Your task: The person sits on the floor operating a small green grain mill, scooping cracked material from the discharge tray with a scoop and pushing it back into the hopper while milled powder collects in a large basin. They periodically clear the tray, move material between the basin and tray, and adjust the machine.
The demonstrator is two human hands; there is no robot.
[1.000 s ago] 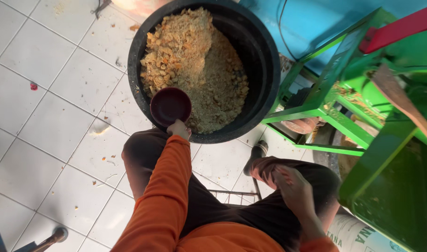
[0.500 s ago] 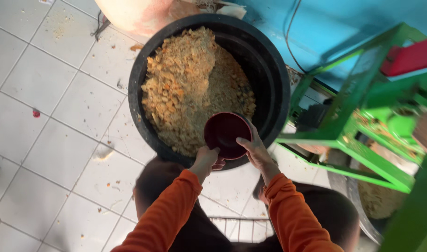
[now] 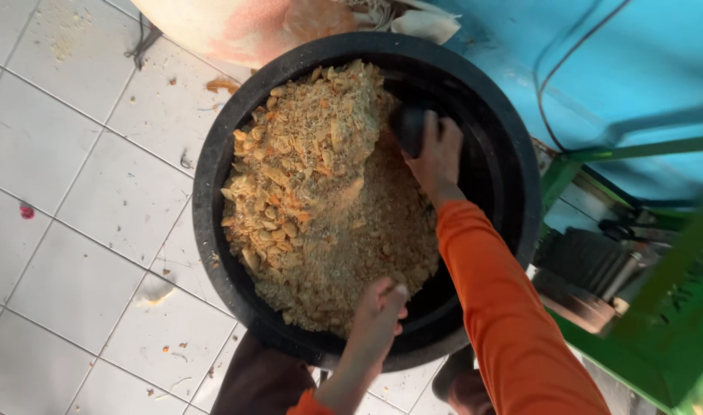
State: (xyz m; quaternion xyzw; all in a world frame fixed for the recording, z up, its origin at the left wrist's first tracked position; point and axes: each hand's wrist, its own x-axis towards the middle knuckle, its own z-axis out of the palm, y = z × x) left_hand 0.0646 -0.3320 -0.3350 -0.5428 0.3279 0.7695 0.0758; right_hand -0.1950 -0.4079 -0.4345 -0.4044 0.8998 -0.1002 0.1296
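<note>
Our right hand (image 3: 436, 157) grips the dark scoop (image 3: 407, 127) at the tub's (image 3: 213, 146) far-right wall, just right of the crumb heap (image 3: 321, 192). Our left hand (image 3: 378, 311) rests loosely curled, holding nothing, on the near rim.

The big round tub (image 3: 513, 184) looks like matt black plastic, and the heap (image 3: 321, 200) in it is dry, coarse and crumbly, tan with rough orange flakes on top and finer meal below. The floor (image 3: 82, 200) is glossy white tile with grey grout, dusted with crumbs, the frame (image 3: 659, 323) beside it is green-painted metal, and the orange sleeve (image 3: 505, 323) is soft matt cloth
</note>
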